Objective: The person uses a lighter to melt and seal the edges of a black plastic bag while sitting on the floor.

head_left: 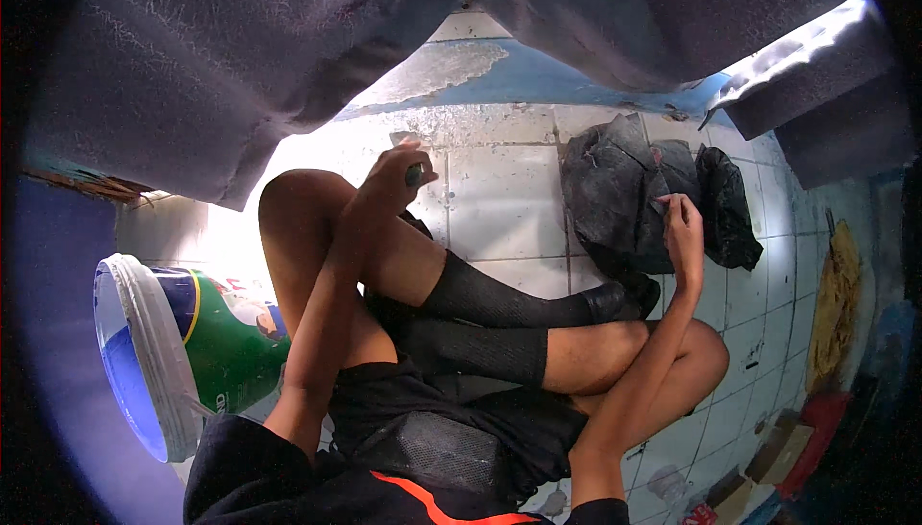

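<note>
My left hand [396,174] is closed, raised over my left shin. A small object with a dark green rounded end [414,175] shows in its grip; its kind is hard to make out. A greyish flat bit shows just beyond the fingers. My right hand [684,227] has thumb and fingertips pinched on the edge of a crumpled dark grey sheet [615,184]. The sheet lies spread on the tiles beyond my crossed legs. Against its right side rests a bunched black plastic bag [727,208].
A white-rimmed paint bucket [158,357] with a green label lies on its side at my left. Dark cloth [240,54] hangs across the far side. White floor tiles [504,198] surround my legs. A yellowish crumpled piece [836,304] and cardboard [776,448] lie to the right.
</note>
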`<action>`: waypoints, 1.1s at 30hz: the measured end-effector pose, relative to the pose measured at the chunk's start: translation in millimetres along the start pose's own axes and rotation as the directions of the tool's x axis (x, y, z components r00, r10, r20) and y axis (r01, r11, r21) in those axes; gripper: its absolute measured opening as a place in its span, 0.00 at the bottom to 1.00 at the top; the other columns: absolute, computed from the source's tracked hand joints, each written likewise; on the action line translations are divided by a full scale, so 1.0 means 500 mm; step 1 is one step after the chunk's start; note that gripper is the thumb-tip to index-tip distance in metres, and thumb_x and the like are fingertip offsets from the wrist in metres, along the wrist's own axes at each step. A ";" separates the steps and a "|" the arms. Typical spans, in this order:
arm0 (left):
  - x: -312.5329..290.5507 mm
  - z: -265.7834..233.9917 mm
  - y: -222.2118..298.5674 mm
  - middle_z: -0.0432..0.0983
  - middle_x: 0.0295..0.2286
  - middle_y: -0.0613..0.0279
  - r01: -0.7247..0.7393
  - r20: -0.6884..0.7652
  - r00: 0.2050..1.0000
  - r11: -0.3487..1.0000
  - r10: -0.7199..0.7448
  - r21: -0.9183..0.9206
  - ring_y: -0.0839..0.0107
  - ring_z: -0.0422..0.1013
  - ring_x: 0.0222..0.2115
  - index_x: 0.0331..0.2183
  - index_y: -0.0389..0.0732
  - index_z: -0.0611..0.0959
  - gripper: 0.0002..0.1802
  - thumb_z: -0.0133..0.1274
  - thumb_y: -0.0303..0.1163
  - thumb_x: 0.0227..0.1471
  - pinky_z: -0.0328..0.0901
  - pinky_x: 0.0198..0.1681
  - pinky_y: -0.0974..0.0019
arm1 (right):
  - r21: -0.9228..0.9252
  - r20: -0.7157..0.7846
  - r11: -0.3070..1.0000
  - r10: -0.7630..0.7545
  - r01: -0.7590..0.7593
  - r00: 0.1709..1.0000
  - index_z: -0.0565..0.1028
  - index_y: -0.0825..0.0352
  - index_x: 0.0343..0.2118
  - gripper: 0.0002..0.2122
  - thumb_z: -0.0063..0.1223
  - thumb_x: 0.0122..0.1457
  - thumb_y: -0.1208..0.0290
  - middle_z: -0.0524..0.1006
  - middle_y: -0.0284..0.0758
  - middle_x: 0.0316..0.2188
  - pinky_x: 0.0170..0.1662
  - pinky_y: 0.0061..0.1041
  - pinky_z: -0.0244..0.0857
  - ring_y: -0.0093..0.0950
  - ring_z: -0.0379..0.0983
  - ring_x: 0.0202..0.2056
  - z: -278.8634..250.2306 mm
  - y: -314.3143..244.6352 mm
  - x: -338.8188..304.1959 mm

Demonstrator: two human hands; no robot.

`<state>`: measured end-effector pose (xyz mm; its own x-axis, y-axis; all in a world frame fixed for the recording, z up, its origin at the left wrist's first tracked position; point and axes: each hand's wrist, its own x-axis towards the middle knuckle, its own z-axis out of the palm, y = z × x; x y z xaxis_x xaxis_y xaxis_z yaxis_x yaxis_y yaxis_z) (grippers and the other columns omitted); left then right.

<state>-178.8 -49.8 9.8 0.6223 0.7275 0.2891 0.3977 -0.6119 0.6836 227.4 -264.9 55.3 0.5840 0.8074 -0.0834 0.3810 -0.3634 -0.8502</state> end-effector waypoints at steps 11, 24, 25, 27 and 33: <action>0.055 -0.119 0.134 0.79 0.27 0.57 0.249 0.286 0.927 0.968 -0.243 0.018 0.71 0.73 0.27 0.32 0.39 0.82 0.06 0.58 0.28 0.48 0.66 0.33 0.69 | -0.018 -0.038 1.000 0.003 -0.004 0.999 0.73 0.68 0.32 0.14 0.38 0.66 0.63 0.60 0.23 0.18 0.22 0.17 0.48 0.13 0.52 0.19 -0.005 0.007 -0.005; 0.055 -0.099 0.019 0.80 0.28 0.59 0.066 0.163 0.985 0.995 -0.053 -0.078 0.77 0.74 0.31 0.31 0.36 0.83 0.08 0.58 0.31 0.50 0.68 0.37 0.71 | -0.013 -0.036 0.997 -0.075 0.074 0.997 0.73 0.69 0.33 0.14 0.38 0.66 0.64 0.63 0.25 0.20 0.25 0.19 0.51 0.15 0.55 0.22 0.018 0.023 0.003; 0.060 -0.105 0.052 0.80 0.29 0.59 0.112 0.164 0.981 0.992 -0.102 -0.057 0.77 0.74 0.31 0.31 0.36 0.83 0.08 0.58 0.31 0.51 0.68 0.37 0.71 | -0.004 -0.057 0.995 -0.099 0.099 0.993 0.73 0.68 0.32 0.14 0.38 0.67 0.64 0.58 0.21 0.17 0.20 0.16 0.46 0.12 0.51 0.18 0.018 0.032 0.002; 0.057 -0.131 0.102 0.80 0.30 0.59 0.165 0.162 0.974 0.985 -0.156 -0.044 0.76 0.75 0.32 0.32 0.37 0.83 0.09 0.58 0.32 0.51 0.68 0.37 0.71 | -0.029 -0.058 0.996 -0.090 0.088 0.994 0.73 0.69 0.32 0.14 0.38 0.67 0.64 0.58 0.21 0.17 0.20 0.16 0.46 0.12 0.51 0.18 0.010 0.038 -0.001; 0.052 -0.122 0.084 0.80 0.30 0.59 0.183 0.249 0.953 0.983 -0.175 -0.011 0.76 0.75 0.32 0.32 0.37 0.83 0.08 0.57 0.32 0.52 0.68 0.37 0.71 | -0.017 -0.016 0.989 -0.147 0.147 0.989 0.73 0.70 0.32 0.14 0.38 0.67 0.65 0.58 0.21 0.17 0.20 0.16 0.47 0.12 0.51 0.18 0.027 0.027 0.006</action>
<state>-186.9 -37.9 86.9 0.6911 0.7227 -0.0112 0.4980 -0.4648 0.7321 224.7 -261.0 36.8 0.5334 0.8443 0.0510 0.4744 -0.2487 -0.8445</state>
